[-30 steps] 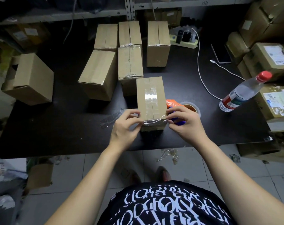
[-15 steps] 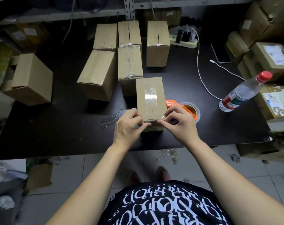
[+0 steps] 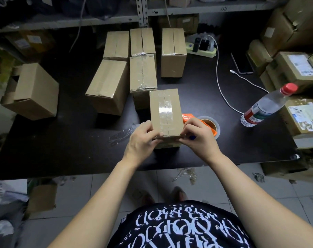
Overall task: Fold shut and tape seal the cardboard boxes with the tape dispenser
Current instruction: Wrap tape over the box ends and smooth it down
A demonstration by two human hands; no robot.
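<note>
Lengthwise the box [image 3: 165,111] points away, left hand [image 3: 143,140] and right hand [image 3: 198,137] gripping.

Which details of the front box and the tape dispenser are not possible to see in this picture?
Head view only.
The front box, near edge: left hand and right hand cover the tape end.
The tape dispenser: mostly hidden behind the right hand.
The parcel labels at right: print too small.
</note>
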